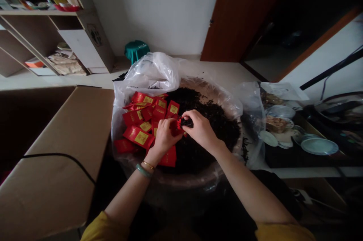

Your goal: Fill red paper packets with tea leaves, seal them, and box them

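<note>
My left hand (163, 135) is closed around a small red packet (179, 123), its opening turned toward the right. At that opening, my right hand (202, 129) pinches a clump of dark dried leaves (187, 122) that look like tea. Both hands are above a wide round basket lined with clear plastic (154, 69). A heap of red packets with gold labels (140, 137) lies on the left side of the basket, under and beside my left hand. Loose dark leaves (221, 120) cover the middle and right. My fingers hide part of the held packet.
An open cardboard box (65, 150) stands at the left with a black cable over it. To the right, a low table holds glass lids, dishes (319, 145) and a tray. Behind are a teal bin (136, 51), shelves (42, 13) and a brown door (235, 14).
</note>
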